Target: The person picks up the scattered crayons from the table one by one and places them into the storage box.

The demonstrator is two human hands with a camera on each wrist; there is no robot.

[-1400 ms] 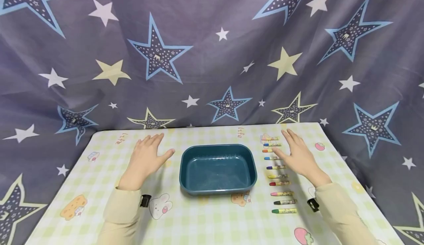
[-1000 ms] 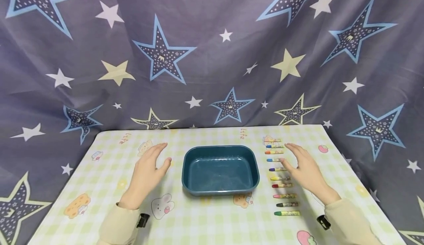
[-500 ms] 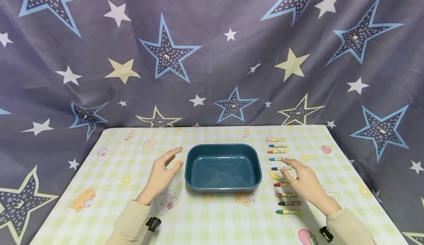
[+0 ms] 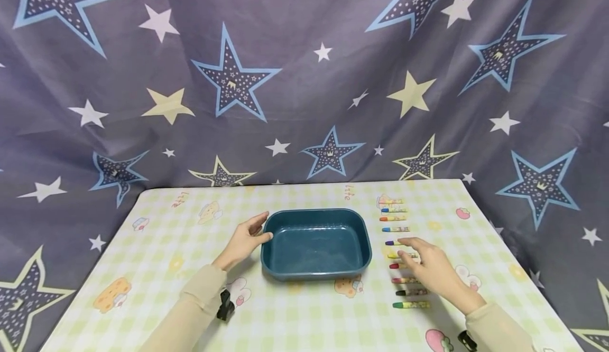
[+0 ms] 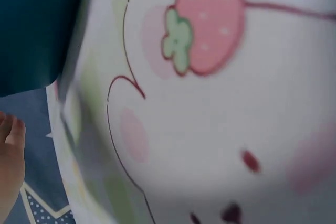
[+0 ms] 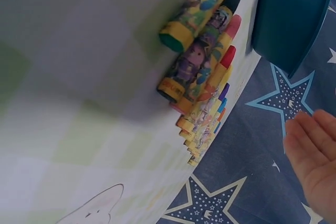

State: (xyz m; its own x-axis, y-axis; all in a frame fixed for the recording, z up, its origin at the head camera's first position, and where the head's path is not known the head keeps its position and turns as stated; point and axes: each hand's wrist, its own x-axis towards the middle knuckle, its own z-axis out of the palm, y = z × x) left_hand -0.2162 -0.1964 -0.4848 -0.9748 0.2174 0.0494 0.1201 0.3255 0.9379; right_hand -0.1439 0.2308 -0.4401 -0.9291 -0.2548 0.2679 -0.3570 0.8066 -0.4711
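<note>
A dark teal rectangular box (image 4: 316, 275) sits in the middle of the table. At its left side is my left hand (image 4: 245, 241), thumb overlapping the rim in the head view and fingers loosely bent outside the wall. In the left wrist view these fingers (image 5: 16, 135) show a gap from the box (image 5: 31, 30); firm contact cannot be told. My right hand (image 4: 435, 267) hovers over a column of crayons, thumb and index finger apart near the purple crayon (image 4: 392, 243) and yellow crayon (image 4: 394, 256). The green crayon (image 4: 411, 305) lies nearest; the right wrist view shows the crayons side by side.
A light green checked cloth (image 4: 304, 325) with cartoon prints covers the table. Behind it hangs a grey-purple curtain (image 4: 295, 35) with stars. Further crayons, including an orange one (image 4: 393, 219), lie to the right of the box.
My left hand has moved right to the box's left rim. My right hand has come lower and nearer over the middle crayons. Box and crayons stay put; the head view shifted slightly.
</note>
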